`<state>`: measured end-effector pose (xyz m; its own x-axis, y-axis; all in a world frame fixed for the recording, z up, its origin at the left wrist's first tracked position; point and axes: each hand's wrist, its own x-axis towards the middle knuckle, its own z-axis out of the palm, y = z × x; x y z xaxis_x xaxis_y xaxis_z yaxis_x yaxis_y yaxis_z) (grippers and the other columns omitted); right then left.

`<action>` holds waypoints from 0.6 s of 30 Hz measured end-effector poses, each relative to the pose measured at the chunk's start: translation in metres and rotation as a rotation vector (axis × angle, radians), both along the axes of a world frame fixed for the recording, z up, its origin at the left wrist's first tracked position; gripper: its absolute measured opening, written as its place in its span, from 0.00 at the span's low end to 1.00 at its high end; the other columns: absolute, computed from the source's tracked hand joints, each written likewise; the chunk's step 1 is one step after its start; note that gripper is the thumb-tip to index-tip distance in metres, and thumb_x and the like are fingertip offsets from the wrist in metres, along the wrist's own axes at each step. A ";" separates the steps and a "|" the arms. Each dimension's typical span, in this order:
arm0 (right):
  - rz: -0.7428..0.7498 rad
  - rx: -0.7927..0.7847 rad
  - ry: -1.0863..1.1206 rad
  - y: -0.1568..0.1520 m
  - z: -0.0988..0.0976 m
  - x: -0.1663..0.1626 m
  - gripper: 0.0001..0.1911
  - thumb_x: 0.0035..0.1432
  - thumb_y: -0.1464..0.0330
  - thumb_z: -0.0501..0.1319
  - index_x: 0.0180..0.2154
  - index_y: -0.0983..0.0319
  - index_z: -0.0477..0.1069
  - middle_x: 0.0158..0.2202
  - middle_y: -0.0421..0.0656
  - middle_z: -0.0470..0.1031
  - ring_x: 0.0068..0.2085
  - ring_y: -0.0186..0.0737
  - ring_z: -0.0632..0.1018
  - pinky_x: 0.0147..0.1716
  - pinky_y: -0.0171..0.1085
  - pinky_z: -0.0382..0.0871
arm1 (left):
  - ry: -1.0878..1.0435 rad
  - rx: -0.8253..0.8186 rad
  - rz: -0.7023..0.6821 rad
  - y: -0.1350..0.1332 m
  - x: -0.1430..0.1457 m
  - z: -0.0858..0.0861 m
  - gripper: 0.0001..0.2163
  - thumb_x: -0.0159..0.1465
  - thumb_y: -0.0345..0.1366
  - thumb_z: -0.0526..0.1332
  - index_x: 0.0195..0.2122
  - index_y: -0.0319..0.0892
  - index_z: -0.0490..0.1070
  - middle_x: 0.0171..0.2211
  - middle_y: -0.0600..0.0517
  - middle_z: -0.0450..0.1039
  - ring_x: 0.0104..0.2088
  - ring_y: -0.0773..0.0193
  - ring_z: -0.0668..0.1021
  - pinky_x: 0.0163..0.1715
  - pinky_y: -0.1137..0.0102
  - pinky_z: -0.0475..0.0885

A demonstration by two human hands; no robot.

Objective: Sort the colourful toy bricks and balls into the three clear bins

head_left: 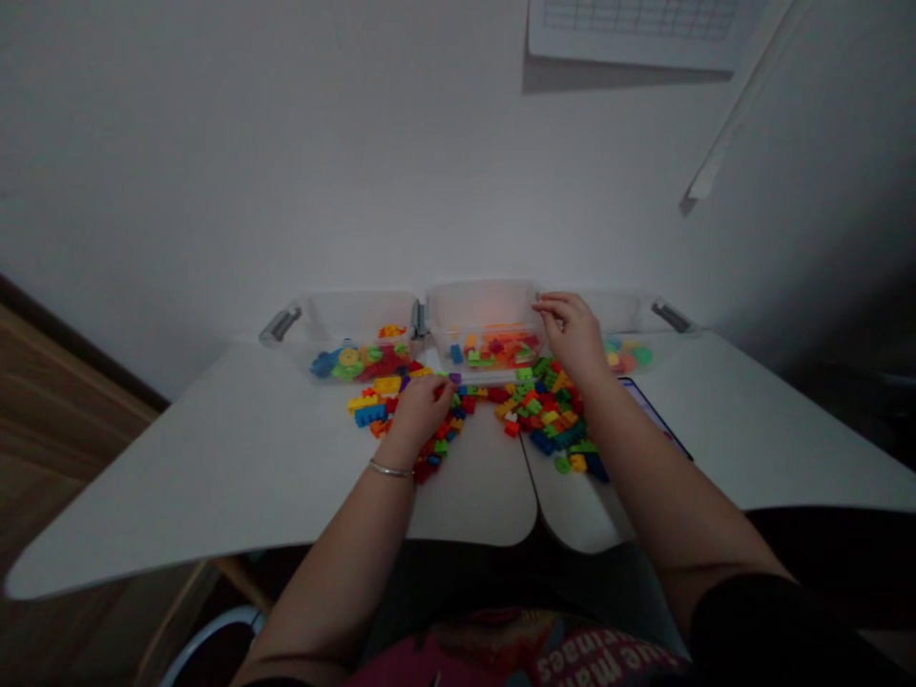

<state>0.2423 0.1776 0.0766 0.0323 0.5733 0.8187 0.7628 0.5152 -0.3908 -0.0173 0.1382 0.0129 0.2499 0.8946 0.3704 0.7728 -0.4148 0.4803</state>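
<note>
Your worktop (pixel 279 458) has blocks (pixel 551 410) heaped before the middle bin (pixel 481 305), likely for easy reach; your left hand (pixel 426 405) curls over them, right hand (pixel 571 329) by the bin's right rim; I can't tell either's grip.

Between the left toy-brick heap (pixel 438 447) and the right toy-brick heap (pixel 551 417), bare white tabletop (pixel 487 477) leaves a lane from the near edge, closed at its far end by loose bricks (pixel 497 394) and the middle of 3 clear plastic bins (pixel 479 305). A flat-screen device (pixel 655 415) obstructs the right side.
</note>
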 end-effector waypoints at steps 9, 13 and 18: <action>-0.099 -0.151 -0.395 0.010 -0.015 -0.008 0.18 0.64 0.69 0.49 0.31 0.65 0.76 0.32 0.51 0.78 0.40 0.47 0.75 0.51 0.48 0.65 | -0.017 -0.013 0.006 0.001 -0.001 -0.001 0.11 0.65 0.36 0.55 0.33 0.41 0.76 0.33 0.47 0.77 0.37 0.58 0.76 0.41 0.66 0.68; -0.089 -0.135 -0.402 0.007 -0.016 -0.009 0.18 0.64 0.69 0.47 0.33 0.65 0.76 0.33 0.51 0.79 0.40 0.47 0.75 0.51 0.48 0.65 | -0.016 -0.009 0.004 0.001 -0.001 -0.001 0.11 0.65 0.37 0.55 0.33 0.40 0.76 0.32 0.47 0.77 0.36 0.59 0.76 0.39 0.66 0.68; -0.074 -0.145 -0.358 0.008 -0.018 -0.008 0.18 0.64 0.68 0.47 0.34 0.64 0.76 0.35 0.51 0.79 0.45 0.50 0.75 0.53 0.52 0.64 | -0.013 -0.014 -0.006 0.001 -0.001 -0.001 0.11 0.65 0.37 0.55 0.32 0.41 0.76 0.32 0.47 0.77 0.36 0.59 0.76 0.39 0.66 0.68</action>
